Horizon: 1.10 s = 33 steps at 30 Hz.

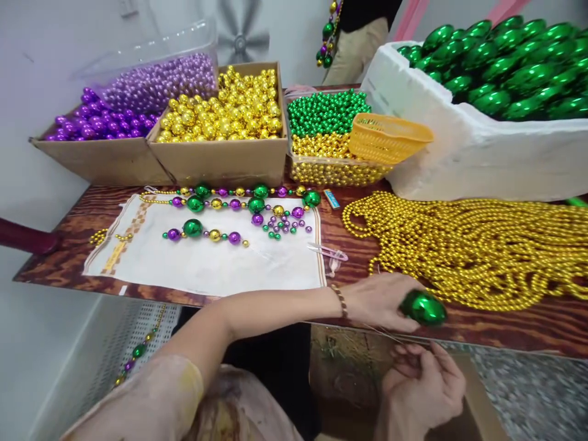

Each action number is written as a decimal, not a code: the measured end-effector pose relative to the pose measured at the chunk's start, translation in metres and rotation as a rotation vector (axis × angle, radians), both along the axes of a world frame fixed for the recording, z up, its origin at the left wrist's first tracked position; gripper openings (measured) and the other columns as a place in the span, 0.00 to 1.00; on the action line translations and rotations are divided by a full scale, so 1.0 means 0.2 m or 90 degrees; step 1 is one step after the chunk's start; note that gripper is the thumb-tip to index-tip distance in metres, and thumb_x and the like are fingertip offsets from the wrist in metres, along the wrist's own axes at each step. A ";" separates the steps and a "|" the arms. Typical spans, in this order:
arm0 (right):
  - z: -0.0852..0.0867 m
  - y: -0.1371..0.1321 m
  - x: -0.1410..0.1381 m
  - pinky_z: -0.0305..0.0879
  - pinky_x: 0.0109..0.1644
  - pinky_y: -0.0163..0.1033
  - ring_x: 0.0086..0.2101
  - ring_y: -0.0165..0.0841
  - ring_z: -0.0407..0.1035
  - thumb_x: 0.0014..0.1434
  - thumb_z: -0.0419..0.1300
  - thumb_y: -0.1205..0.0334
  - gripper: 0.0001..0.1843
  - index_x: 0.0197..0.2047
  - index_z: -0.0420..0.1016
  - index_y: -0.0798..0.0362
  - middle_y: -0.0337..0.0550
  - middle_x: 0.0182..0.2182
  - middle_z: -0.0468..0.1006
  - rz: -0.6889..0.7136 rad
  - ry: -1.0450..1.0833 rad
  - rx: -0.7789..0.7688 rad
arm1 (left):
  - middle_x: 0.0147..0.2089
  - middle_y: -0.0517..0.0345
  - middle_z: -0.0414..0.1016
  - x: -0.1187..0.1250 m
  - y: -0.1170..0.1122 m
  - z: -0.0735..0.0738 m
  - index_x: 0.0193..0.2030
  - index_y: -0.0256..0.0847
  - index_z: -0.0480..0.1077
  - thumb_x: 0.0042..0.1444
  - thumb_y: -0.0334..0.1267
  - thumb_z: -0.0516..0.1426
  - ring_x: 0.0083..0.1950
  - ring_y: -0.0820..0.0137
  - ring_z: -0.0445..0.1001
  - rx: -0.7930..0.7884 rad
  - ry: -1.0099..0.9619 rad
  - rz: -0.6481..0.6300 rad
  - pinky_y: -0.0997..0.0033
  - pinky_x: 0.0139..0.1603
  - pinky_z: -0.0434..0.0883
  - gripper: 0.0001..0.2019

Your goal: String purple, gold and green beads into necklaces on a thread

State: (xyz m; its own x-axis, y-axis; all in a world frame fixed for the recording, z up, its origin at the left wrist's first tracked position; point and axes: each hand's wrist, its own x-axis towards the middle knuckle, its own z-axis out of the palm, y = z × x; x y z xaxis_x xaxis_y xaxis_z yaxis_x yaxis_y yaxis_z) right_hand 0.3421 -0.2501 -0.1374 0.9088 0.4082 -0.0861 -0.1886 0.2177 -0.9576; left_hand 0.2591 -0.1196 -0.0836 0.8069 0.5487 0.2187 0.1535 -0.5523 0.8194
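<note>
My left hand reaches across to the table's front edge, its fingers closed on a large shiny green bead. Below the edge, my right hand is closed in a pinch. A thin thread runs from near my left wrist to its fingertips. On the white cloth lies a short row of strung purple, green and gold beads. Behind it is a longer beaded strand, and small loose green and purple beads are scattered at the cloth's right side.
Boxes of purple beads and gold beads line the back. Beside them are a green-and-gold bead tub, an orange basket and a foam box. Gold bead strings cover the right. Another person stands behind.
</note>
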 end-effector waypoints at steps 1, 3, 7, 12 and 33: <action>0.02 0.01 -0.01 0.64 0.22 0.36 0.19 0.31 0.65 0.39 0.65 0.63 0.18 0.38 0.73 0.55 0.35 0.20 0.74 0.007 -0.015 -0.006 | 0.51 0.43 0.73 -0.09 0.01 0.01 0.54 0.35 0.67 0.50 0.43 0.64 0.52 0.56 0.73 -0.087 -0.039 0.053 0.56 0.52 0.70 0.26; 0.07 0.04 -0.04 0.65 0.21 0.38 0.20 0.32 0.66 0.40 0.66 0.61 0.16 0.36 0.74 0.54 0.37 0.21 0.74 0.010 -0.053 -0.016 | 0.53 0.44 0.72 -0.29 0.00 0.02 0.55 0.37 0.66 0.48 0.45 0.66 0.51 0.58 0.73 -0.249 -0.134 0.137 0.58 0.53 0.71 0.29; 0.18 0.12 -0.11 0.67 0.25 0.48 0.23 0.36 0.67 0.40 0.70 0.58 0.13 0.30 0.74 0.51 0.43 0.24 0.73 0.017 -0.108 0.009 | 0.53 0.48 0.72 -0.69 -0.08 -0.01 0.54 0.39 0.67 0.47 0.41 0.68 0.50 0.65 0.74 -0.463 -0.308 0.238 0.62 0.55 0.71 0.27; 0.25 0.17 -0.34 0.71 0.29 0.43 0.23 0.32 0.68 0.42 0.71 0.58 0.15 0.34 0.77 0.53 0.38 0.23 0.74 0.184 -0.085 -0.022 | 0.55 0.48 0.68 -0.97 -0.22 -0.04 0.63 0.42 0.62 0.48 0.44 0.68 0.37 0.74 0.74 -0.606 -0.317 0.331 0.67 0.41 0.75 0.36; 0.12 0.23 -0.74 0.69 0.39 0.32 0.32 0.27 0.71 0.42 0.73 0.55 0.17 0.34 0.80 0.57 0.40 0.32 0.79 0.336 -0.135 -0.193 | 0.56 0.44 0.68 -1.00 -0.35 -0.10 0.57 0.41 0.64 0.60 0.46 0.58 0.61 0.59 0.69 -0.180 -0.215 0.393 0.57 0.62 0.70 0.20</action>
